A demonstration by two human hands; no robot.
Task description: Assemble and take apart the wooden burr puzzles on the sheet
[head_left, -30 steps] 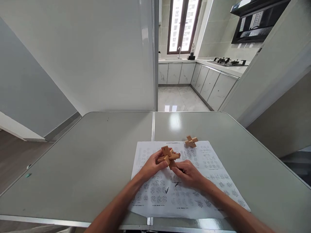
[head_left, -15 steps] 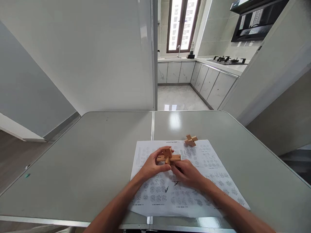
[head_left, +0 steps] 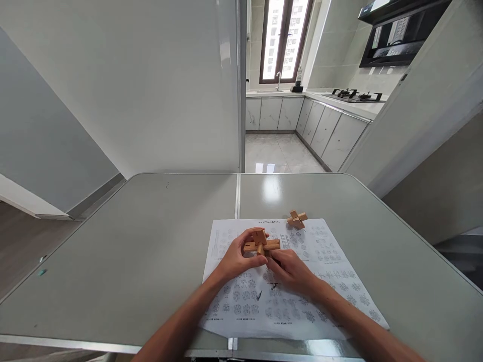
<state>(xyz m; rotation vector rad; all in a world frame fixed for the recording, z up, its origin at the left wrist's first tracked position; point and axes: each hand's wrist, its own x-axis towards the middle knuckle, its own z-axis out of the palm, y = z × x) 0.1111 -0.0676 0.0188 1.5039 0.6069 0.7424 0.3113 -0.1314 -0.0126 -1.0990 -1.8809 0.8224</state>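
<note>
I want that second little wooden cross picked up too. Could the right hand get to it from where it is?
Probably yes: the small cross lies alone on the sheet, just beyond the right hand, nothing between; but that hand holds the puzzle.

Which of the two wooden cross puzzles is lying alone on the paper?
The smaller wooden cross puzzle near the instruction sheet's far edge; nobody touches it. Both hands grip the larger one.

Puzzle [head_left: 261, 245] held in both hands is bare light wood, matt, smooth-sanded; second small puzzle [head_left: 297, 219] at 1 o'clock is the same unfinished wood. Sheet [head_left: 324, 251] under them is thin white printed paper, matt. Desk [head_left: 151, 241] top is smooth grey-green, semi-glossy with glare, metal-looking edge strip.
</note>
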